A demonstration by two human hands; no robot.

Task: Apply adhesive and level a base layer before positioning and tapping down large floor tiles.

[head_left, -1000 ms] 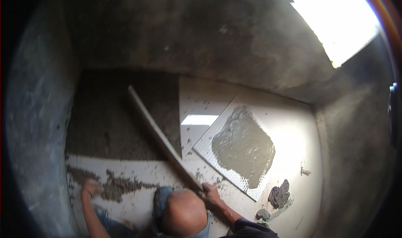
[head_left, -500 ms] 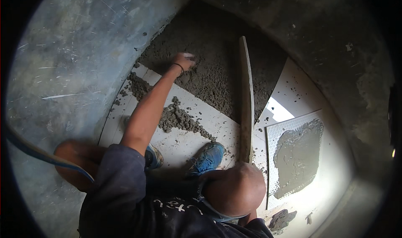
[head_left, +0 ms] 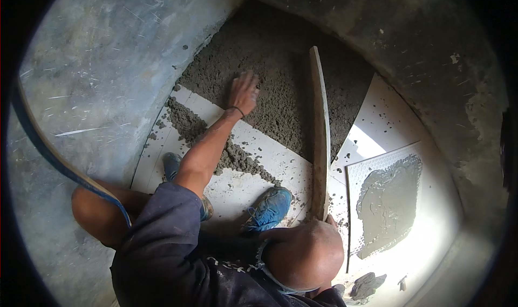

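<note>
My left hand (head_left: 244, 94) rests on grey, crumbly mortar (head_left: 280, 102) at the back of the floor, its fingers stretched out and slightly apart. It holds nothing. To its right a long wooden board (head_left: 320, 118) lies across the mortar and runs back toward my knee. My right hand (head_left: 331, 222) is mostly hidden behind the knee. Only a bit of its fingers shows beside the near end of the board, and whether they grip it cannot be seen.
A tile (head_left: 353, 199) spread with wet grey paste (head_left: 387, 204) lies at the right. Loose mortar crumbs (head_left: 237, 158) are scattered over pale floor tiles (head_left: 270, 140) near my shoes (head_left: 271, 209). Bare walls (head_left: 91, 91) close in the corner. A clump (head_left: 368, 286) sits at the lower right.
My left hand has gone from bent fingers to stretched ones on the mortar and moved slightly nearer. Some fingers of my right hand now show beside the board's near end.
</note>
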